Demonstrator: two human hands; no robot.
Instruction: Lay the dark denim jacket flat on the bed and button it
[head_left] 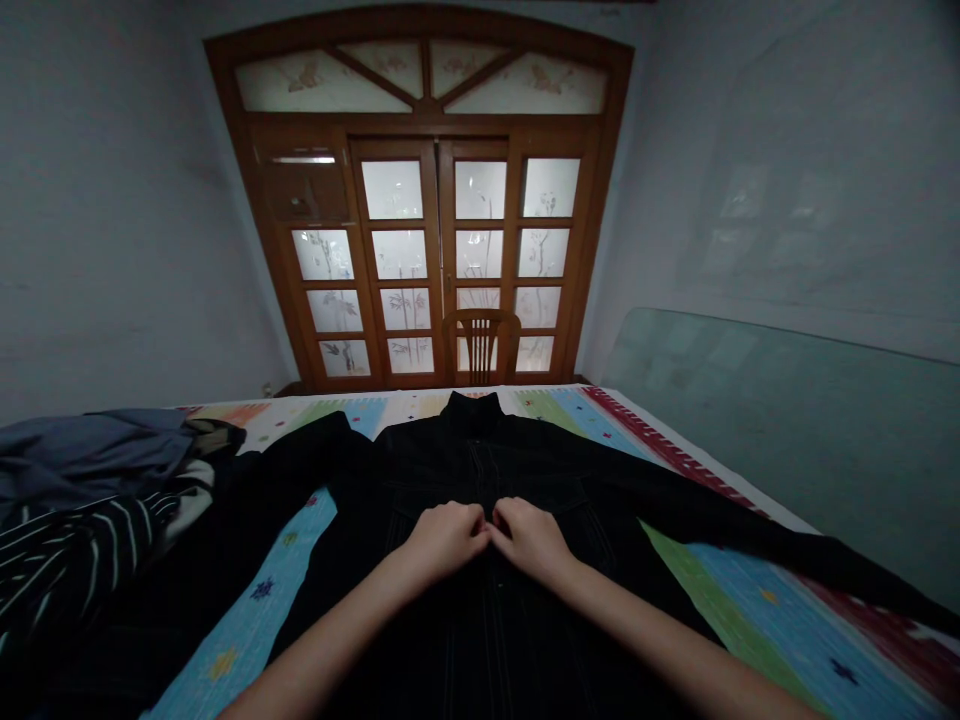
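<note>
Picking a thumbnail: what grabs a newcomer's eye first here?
The black jacket spread on the multicoloured bedspread dominates the centre, with the left hand and right hand meeting at its front. Beyond, brown wooden doors with frosted panes fill the far wall. A large glass sheet stands along the right wall.

We look from the person's head, forward and down along a bed, close above the left hand, right hand and a black jacket. Beyond the bed's far edge, we face a glazed wooden door across the room.
</note>
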